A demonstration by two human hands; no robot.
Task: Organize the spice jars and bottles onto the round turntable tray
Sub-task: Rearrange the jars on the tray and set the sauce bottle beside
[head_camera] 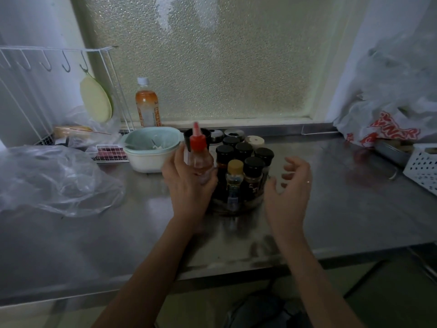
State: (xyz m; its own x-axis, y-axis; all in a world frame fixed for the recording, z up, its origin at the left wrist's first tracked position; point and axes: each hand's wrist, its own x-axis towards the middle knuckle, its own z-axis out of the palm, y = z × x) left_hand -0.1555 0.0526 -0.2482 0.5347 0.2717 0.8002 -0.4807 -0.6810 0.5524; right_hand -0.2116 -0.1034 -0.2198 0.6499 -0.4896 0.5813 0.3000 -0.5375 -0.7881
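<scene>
The left hand (189,183) grips a red-capped squeeze bottle (199,155) beside the jar-filled turntable tray (236,204) on the tabletop (331,197); the right hand (289,185) hovers open. Jar labels appear unreadable.

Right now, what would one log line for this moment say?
left hand: holds red-capped bottle | right hand: open, empty, beside tray | tray: full of jars | step: placing bottle

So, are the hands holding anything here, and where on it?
The left hand grips the red-capped squeeze bottle around its lower body. The right hand is open, holding nothing.
</scene>
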